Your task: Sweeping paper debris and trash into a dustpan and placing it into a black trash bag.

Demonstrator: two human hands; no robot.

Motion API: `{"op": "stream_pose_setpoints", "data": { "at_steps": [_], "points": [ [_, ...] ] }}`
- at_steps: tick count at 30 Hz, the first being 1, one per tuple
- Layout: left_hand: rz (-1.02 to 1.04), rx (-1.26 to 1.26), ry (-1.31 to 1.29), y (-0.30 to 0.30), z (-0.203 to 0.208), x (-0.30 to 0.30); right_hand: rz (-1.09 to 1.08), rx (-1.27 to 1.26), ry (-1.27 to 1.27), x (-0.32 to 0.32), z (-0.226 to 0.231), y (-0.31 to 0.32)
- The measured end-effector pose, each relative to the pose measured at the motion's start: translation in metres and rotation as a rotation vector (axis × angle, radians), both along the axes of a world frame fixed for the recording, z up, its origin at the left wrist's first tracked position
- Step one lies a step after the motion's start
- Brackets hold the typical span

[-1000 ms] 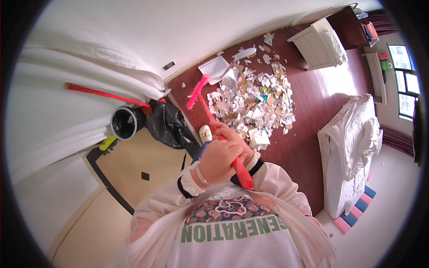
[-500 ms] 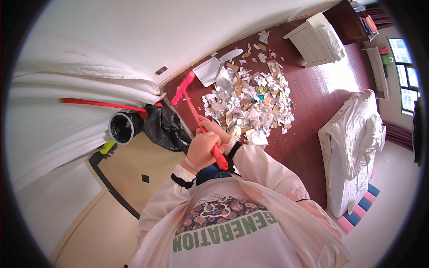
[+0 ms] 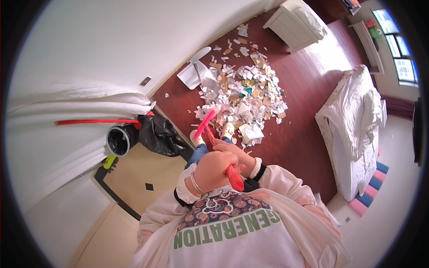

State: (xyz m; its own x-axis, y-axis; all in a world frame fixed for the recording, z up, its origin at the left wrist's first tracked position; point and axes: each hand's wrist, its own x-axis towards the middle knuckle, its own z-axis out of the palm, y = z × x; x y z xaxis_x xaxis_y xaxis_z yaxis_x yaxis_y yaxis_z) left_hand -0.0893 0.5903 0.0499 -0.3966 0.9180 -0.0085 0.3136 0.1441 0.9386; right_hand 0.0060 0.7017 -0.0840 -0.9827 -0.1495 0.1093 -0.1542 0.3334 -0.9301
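On my feed, the left hand [image 3: 215,169] has its fingers curled together around the red handle of a broom [image 3: 205,124] near the butt end, and the right hand [image 3: 234,152] grips it farther down, its fingers bent around the shaft. I see the broom's pink head in front of the white shoes [image 3: 228,130], at the near left edge of the paper scraps [image 3: 263,96], though I can't tell whether it touches the floor [image 3: 295,147]. Beyond it, a white dustpan [image 3: 190,77] lies beside the pile.
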Motion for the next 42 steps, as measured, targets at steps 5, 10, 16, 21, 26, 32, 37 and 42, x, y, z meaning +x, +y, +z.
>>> {"op": "stream_pose_setpoints", "data": {
  "at_steps": [5,10,16,21,26,32,37,42],
  "points": [
    [-0.303,0.103,-0.014,-0.002,0.019,0.012,-0.672,-1.217,-1.054,0.013,0.085,-0.007],
    [-0.501,0.241,-0.021,0.002,0.006,0.025,-1.062,-1.261,-0.881,0.045,0.082,-0.022],
    [-0.677,0.309,-0.171,0.012,-0.01,0.063,-1.388,-1.553,-0.698,0.091,0.097,-0.034],
    [-0.778,0.178,-0.338,0.019,-0.021,0.093,-1.629,-1.708,-0.698,0.149,0.05,-0.042],
    [-0.767,0.03,-0.195,0.026,-0.075,0.123,-1.479,-1.642,-0.908,0.198,-0.035,-0.028],
    [-0.474,-0.009,-0.155,0.046,-0.074,0.109,-1.287,-1.495,-0.844,0.17,-0.039,0.002],
    [-0.403,-0.026,-0.035,0.061,-0.046,0.096,-1.284,-1.426,-0.799,0.12,-0.01,0.037],
    [-0.319,0.027,0.102,0.071,-0.026,0.114,-1.054,-1.641,-0.714,0.113,-0.02,0.072]
  ]
}}
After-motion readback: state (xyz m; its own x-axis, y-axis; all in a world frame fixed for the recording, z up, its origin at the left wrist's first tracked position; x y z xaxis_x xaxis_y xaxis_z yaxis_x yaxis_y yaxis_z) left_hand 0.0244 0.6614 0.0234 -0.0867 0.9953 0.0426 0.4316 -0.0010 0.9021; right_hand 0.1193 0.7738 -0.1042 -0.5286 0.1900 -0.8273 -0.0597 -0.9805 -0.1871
